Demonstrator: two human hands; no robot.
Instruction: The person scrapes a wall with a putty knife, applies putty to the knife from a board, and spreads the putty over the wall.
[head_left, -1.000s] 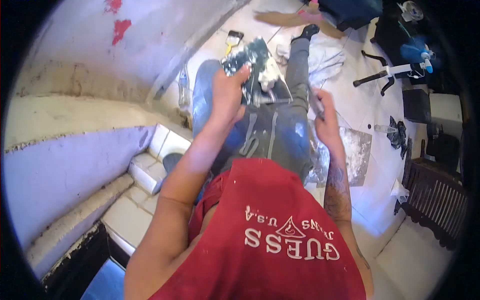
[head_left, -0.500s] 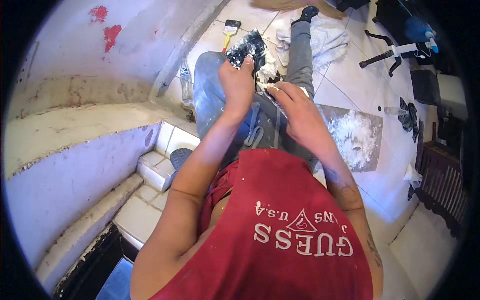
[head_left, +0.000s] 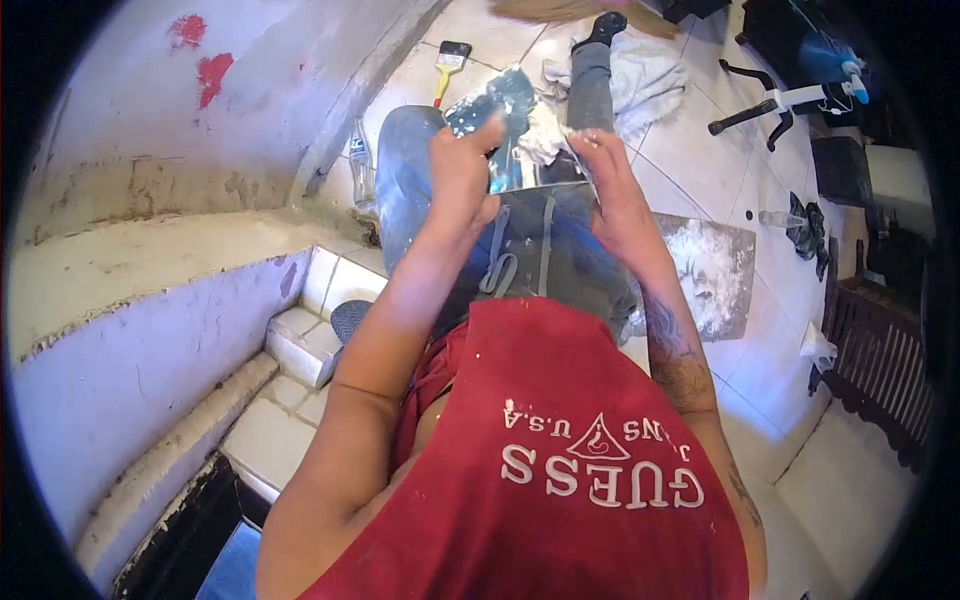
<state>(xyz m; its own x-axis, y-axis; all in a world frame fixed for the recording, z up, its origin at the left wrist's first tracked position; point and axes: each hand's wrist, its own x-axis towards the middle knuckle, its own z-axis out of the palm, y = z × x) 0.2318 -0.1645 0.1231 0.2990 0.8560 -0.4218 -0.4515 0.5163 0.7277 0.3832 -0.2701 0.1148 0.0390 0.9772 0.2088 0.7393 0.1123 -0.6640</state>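
A dark, flat sheet (head_left: 505, 100) smeared with white paste lies across the space between my hands, above my lap. My left hand (head_left: 464, 170) is closed on its left edge, thumb on top. A lump of white paste (head_left: 542, 135) sits on the sheet's right part. At the right side, my right hand (head_left: 612, 190) is closed round a thin tool, seen nearly edge-on and touching or close to the paste; its shape is hard to make out.
A paintbrush (head_left: 450, 67) and a clear bottle (head_left: 361, 165) are on the tiled floor to the left. A white cloth (head_left: 645, 85) lies near my foot. A powdery board (head_left: 710, 280), a white-and-black stand (head_left: 790, 100) and a black bag (head_left: 808, 235) are at right.
My right hand has moved right and turned, away from the sheet's middle. The sheet has tilted, showing more of its surface and the white lump.
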